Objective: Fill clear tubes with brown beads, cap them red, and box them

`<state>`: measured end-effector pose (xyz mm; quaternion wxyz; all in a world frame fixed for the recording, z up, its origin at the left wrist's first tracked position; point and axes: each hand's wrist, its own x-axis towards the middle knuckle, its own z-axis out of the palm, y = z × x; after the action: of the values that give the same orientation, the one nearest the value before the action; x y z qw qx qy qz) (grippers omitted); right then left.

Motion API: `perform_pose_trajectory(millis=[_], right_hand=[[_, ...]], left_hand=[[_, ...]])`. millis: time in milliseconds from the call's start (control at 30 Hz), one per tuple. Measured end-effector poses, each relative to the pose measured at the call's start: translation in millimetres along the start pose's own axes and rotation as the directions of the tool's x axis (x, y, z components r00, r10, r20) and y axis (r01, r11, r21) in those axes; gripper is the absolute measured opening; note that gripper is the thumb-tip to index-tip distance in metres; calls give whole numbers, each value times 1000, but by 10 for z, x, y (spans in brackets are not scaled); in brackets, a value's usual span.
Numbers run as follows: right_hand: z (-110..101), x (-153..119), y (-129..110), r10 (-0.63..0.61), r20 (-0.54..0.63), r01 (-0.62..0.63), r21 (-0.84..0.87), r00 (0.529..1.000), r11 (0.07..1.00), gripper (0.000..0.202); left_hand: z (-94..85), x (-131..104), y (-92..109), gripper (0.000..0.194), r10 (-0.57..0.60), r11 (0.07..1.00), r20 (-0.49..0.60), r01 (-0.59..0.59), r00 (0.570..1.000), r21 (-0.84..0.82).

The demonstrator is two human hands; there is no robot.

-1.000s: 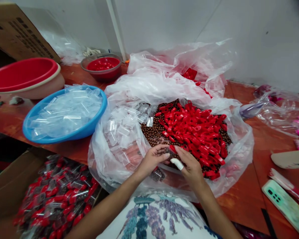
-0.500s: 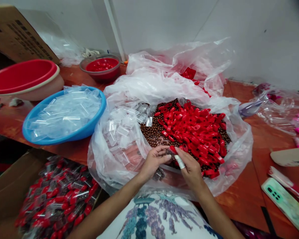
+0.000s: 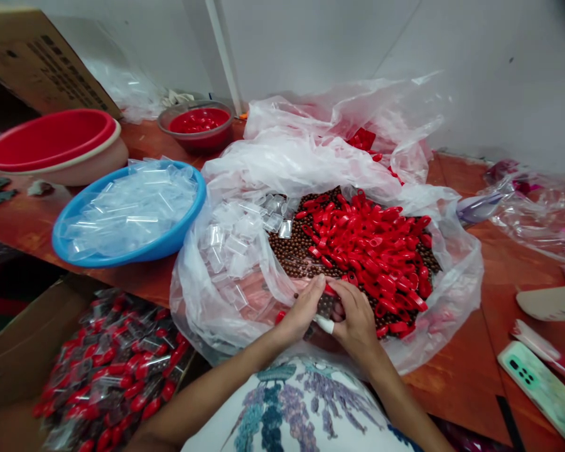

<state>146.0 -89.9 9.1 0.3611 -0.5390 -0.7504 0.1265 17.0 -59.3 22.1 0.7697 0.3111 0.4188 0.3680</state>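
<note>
The left hand and right hand met at the lower centre of the frame, holding between them a clear plastic case with brown beads showing through it and a red cap at its upper end. The left fingers were pressed close together along the left side, their tips near the cap; the right fingers bent over the other side and seemed to pinch the case against a digit in a white wrapping. Whether the cap sat fully home could not be told, as the fingertips hid its edges.

Good handling called for the case to be kept cap end up, the 2 hands steadying its walls while pressure went evenly and squarely onto the cap; too hard a squeeze would likely have bowed the thin plastic. Working low over the heap of brown beads, at the centre of the frame, seemed wise, since any strays would land there.

The case looked see-through and darkened by the beads inside, though its outline was partly hidden; its cap showed the same glossy red as the pile of red caps right of centre
</note>
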Motion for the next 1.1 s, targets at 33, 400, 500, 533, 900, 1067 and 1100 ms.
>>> perform_pose_trajectory(millis=[33, 400, 500, 533, 900, 1067, 1100], right_hand=[[1, -6, -3, -3, 5, 3, -15, 1000, 1000, 58], [-172, -111, 18, 419, 160, -447, 401, 894, 800, 25], [-148, -121, -4, 410, 102, -414, 405, 906, 815, 23], [-144, -111, -16, 394, 74, -391, 378, 916, 839, 25], [-155, -9, -84, -21, 207, 39, -85, 978, 996, 77], [-153, -2, -87, -77, 200, 105, -134, 977, 985, 68], [-152, -1, -79, -98, 192, 126, -141, 977, 982, 65]], left_hand=[[0, 0, -25, 51, 10, 1000, -12, -9, 1000, 16], [-85, -43, 169, 51, 0, 996, -33, -2, 999, -84], [-85, -39, 113, 52, -22, 999, 3, 22, 1000, -47], [-87, -33, 78, 52, -22, 999, 6, 22, 1000, -32], [-89, -52, -49, 71, -105, 994, 27, 106, 994, -41], [-66, -46, -43, 50, -31, 999, -9, 31, 999, 15], [-66, -49, -48, 46, -17, 999, -18, 18, 1000, 26]])
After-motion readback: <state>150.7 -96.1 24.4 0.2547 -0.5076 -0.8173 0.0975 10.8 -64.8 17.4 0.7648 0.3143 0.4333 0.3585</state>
